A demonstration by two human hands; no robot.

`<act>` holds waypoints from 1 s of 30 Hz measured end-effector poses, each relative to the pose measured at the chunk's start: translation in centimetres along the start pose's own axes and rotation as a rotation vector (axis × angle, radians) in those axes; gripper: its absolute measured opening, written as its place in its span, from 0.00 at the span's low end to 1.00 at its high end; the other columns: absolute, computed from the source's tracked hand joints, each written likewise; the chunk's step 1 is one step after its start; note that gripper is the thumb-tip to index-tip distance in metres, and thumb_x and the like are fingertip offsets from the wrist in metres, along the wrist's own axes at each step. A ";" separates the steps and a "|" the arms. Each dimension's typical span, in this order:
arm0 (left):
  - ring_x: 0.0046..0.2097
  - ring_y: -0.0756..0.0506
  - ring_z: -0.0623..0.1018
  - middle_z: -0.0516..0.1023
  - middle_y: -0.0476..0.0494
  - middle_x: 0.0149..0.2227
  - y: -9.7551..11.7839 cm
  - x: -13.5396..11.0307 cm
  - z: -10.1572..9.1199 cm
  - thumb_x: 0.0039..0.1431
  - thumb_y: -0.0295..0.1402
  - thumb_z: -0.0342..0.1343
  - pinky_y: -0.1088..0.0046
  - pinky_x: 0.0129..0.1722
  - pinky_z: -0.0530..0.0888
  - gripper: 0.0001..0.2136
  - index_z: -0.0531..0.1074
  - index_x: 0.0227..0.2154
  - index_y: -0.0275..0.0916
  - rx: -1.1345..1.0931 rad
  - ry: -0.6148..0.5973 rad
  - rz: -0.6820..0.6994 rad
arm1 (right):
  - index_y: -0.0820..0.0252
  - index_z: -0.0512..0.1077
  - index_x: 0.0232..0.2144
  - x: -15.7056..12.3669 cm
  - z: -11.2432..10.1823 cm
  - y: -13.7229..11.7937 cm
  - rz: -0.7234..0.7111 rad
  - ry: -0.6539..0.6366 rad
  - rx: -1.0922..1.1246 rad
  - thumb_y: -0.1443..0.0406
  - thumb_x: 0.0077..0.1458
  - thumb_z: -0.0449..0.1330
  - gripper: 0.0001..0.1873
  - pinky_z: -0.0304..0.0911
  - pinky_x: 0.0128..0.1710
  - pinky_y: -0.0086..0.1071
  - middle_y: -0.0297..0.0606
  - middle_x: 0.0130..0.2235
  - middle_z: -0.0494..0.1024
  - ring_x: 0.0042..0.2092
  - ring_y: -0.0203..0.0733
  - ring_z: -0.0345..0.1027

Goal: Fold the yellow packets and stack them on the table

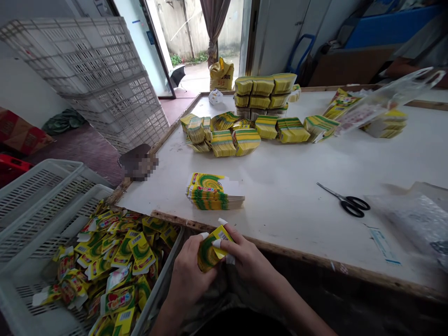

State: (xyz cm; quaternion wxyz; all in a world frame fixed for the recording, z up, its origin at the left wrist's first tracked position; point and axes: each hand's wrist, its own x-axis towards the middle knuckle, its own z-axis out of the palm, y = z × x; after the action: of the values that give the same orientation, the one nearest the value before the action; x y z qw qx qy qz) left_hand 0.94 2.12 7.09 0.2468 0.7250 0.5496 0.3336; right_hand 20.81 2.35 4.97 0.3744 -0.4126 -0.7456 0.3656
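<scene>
Between my two hands is a small yellow and green cardboard box [207, 255], just off the table's near edge. My left hand [189, 266] wraps its left side, thumb on top. My right hand [245, 254] grips the other end, where a barcode shows; white covers sit on several fingertips. Beyond my hands, a stack of flattened yellow and green cartons [210, 198] lies on the white table [280, 186]. At lower left, a pale plastic crate [21, 280] holds a heap of small yellow boxes [122, 252].
Bundled cartons [224, 142] stand in rows further back, with a taller stacked block [264, 93] behind. Black-handled scissors [353, 205] and bubble wrap [413, 224] lie on the right. Tall white crates [94, 70] rise at left. Part of another person [416, 56] shows at far right.
</scene>
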 end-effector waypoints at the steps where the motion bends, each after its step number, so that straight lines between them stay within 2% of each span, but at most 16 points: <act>1: 0.45 0.37 0.77 0.78 0.40 0.42 0.1 0.3 -0.2 0.44 0.30 0.64 0.61 0.45 0.74 0.23 0.71 0.47 0.42 -0.004 -0.017 0.013 | 0.53 0.74 0.49 0.2 -0.6 -0.1 0.008 -0.024 0.000 0.70 0.60 0.57 0.17 0.66 0.52 0.39 0.48 0.66 0.58 0.57 0.50 0.67; 5: 0.45 0.38 0.78 0.79 0.41 0.43 0.4 1.4 -0.8 0.44 0.29 0.63 0.64 0.44 0.75 0.22 0.72 0.46 0.44 0.010 -0.103 0.081 | 0.56 0.78 0.44 1.4 -2.7 -0.6 0.011 -0.136 0.043 0.70 0.55 0.61 0.14 0.65 0.52 0.40 0.51 0.60 0.68 0.59 0.52 0.65; 9: 0.44 0.38 0.78 0.79 0.41 0.43 0.8 2.0 -0.5 0.45 0.31 0.64 0.65 0.44 0.75 0.22 0.73 0.46 0.43 0.007 -0.073 0.093 | 0.58 0.79 0.37 1.9 -2.0 -0.7 0.090 -0.008 0.142 0.70 0.49 0.65 0.10 0.65 0.52 0.41 0.50 0.57 0.70 0.59 0.55 0.64; 10: 0.44 0.38 0.79 0.79 0.41 0.43 0.7 1.9 -0.4 0.46 0.32 0.64 0.66 0.44 0.75 0.22 0.72 0.47 0.43 -0.004 -0.052 0.084 | 0.58 0.78 0.38 1.9 -1.5 -0.6 0.105 0.037 0.179 0.69 0.49 0.65 0.11 0.64 0.53 0.42 0.50 0.59 0.69 0.60 0.55 0.63; 12: 0.44 0.38 0.79 0.79 0.41 0.43 0.2 1.5 -0.3 0.46 0.33 0.65 0.66 0.43 0.75 0.24 0.71 0.49 0.43 -0.023 -0.028 0.052 | 0.57 0.73 0.48 1.8 -0.5 -0.7 0.104 0.095 0.262 0.67 0.50 0.66 0.21 0.62 0.56 0.44 0.50 0.62 0.64 0.62 0.55 0.59; 14: 0.44 0.38 0.79 0.78 0.41 0.44 -0.8 0.8 -0.8 0.47 0.34 0.65 0.65 0.43 0.75 0.25 0.69 0.51 0.44 -0.016 -0.011 -0.001 | 0.55 0.62 0.58 2.1 -0.2 -1.0 0.077 0.126 0.325 0.65 0.51 0.66 0.34 0.62 0.56 0.43 0.50 0.62 0.64 0.61 0.52 0.61; 15: 0.44 0.38 0.79 0.78 0.40 0.45 -1.6 0.4 -1.4 0.48 0.36 0.65 0.64 0.44 0.75 0.26 0.68 0.51 0.44 0.010 0.013 -0.038 | 0.54 0.58 0.60 2.4 -0.3 -1.2 0.068 0.144 0.321 0.65 0.51 0.66 0.36 0.63 0.55 0.42 0.49 0.60 0.66 0.59 0.51 0.64; 16: 0.44 0.37 0.78 0.77 0.39 0.45 -2.4 0.0 -2.0 0.48 0.38 0.64 0.62 0.45 0.75 0.26 0.68 0.51 0.43 0.054 0.060 -0.079 | 0.54 0.58 0.60 2.9 -0.7 -1.3 0.064 0.173 0.283 0.65 0.52 0.65 0.34 0.65 0.53 0.41 0.47 0.57 0.69 0.55 0.50 0.67; 19: 0.49 0.30 0.74 0.75 0.33 0.46 -4.8 -1.0 -4.7 0.46 0.46 0.62 0.49 0.51 0.70 0.29 0.68 0.50 0.38 0.317 0.290 -0.208 | 0.57 0.66 0.50 5.4 -2.4 -1.6 0.087 0.307 -0.017 0.66 0.56 0.60 0.19 0.67 0.46 0.40 0.44 0.47 0.76 0.46 0.48 0.70; 20: 0.53 0.27 0.71 0.73 0.30 0.48 -5.5 -1.3 -5.6 0.46 0.48 0.61 0.45 0.54 0.66 0.32 0.66 0.51 0.35 0.412 0.353 -0.251 | 0.58 0.67 0.48 6.5 -3.0 -1.5 0.095 0.343 -0.127 0.67 0.56 0.58 0.16 0.67 0.47 0.40 0.45 0.46 0.76 0.46 0.49 0.69; 22: 0.57 0.24 0.66 0.69 0.26 0.51 -6.5 -1.9 -6.8 0.47 0.51 0.58 0.41 0.56 0.62 0.35 0.63 0.53 0.32 0.516 0.418 -0.328 | 0.60 0.67 0.49 8.8 -3.7 -1.1 0.108 0.370 -0.279 0.70 0.55 0.56 0.18 0.63 0.51 0.43 0.48 0.49 0.74 0.50 0.51 0.66; 25: 0.56 0.27 0.68 0.71 0.30 0.50 -7.0 -2.7 -6.8 0.49 0.52 0.56 0.43 0.55 0.65 0.31 0.66 0.51 0.35 0.415 0.368 -0.345 | 0.65 0.67 0.50 11.6 -3.9 0.0 0.137 0.347 -0.344 0.76 0.52 0.54 0.22 0.59 0.52 0.47 0.52 0.47 0.75 0.50 0.54 0.65; 30: 0.50 0.32 0.75 0.76 0.36 0.47 -5.9 -2.4 -3.5 0.49 0.48 0.60 0.50 0.50 0.72 0.22 0.73 0.44 0.40 0.064 0.184 -0.306 | 0.65 0.68 0.45 13.2 -4.1 1.3 0.164 0.292 -0.364 0.80 0.45 0.55 0.23 0.60 0.47 0.46 0.48 0.40 0.75 0.43 0.52 0.66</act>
State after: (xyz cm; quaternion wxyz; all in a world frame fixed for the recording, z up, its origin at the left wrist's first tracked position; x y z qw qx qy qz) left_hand -5.89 1.37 4.62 0.2203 0.6070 0.6839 0.3395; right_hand 19.75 15.61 9.07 0.3670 -0.5808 -0.7011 0.1908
